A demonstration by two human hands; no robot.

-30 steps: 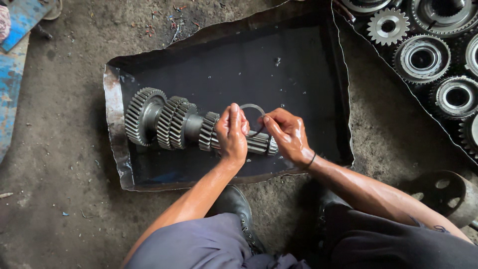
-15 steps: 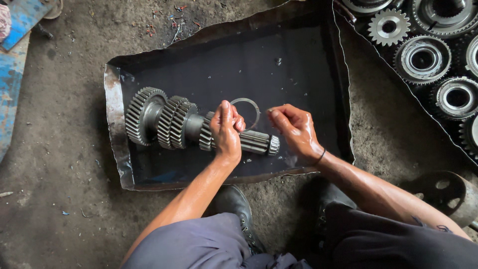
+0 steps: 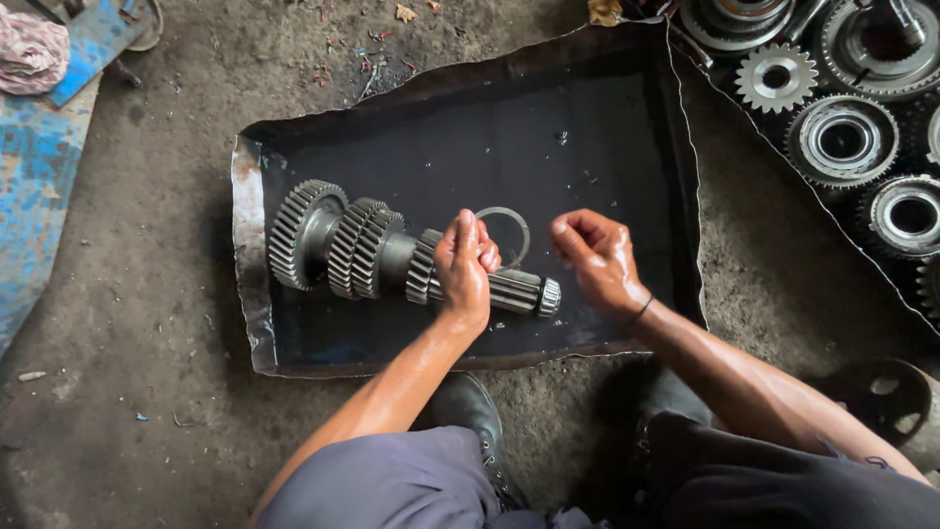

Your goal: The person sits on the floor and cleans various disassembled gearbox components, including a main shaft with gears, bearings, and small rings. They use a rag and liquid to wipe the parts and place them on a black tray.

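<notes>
Our left hand (image 3: 463, 266) grips the gear shaft (image 3: 392, 257) lying left-to-right, its splined end toward our empty, loosely curled right hand (image 3: 595, 257).

Your left hand (image 3: 464, 266) grips the gear shaft (image 3: 392, 257) lying in the black tray (image 3: 607, 147); your right hand (image 3: 597, 260) hovers curled just right of the thin ring (image 3: 509, 227)

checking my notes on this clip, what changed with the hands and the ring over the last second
The right hand drew away to the right, off the thin metal ring, and now sits apart from it, fingers curled. The left hand kept its place on the geared shaft, with the ring beside its fingers. The shaft lies where it was in the black tray; the loose gears to the right have not moved.
</notes>
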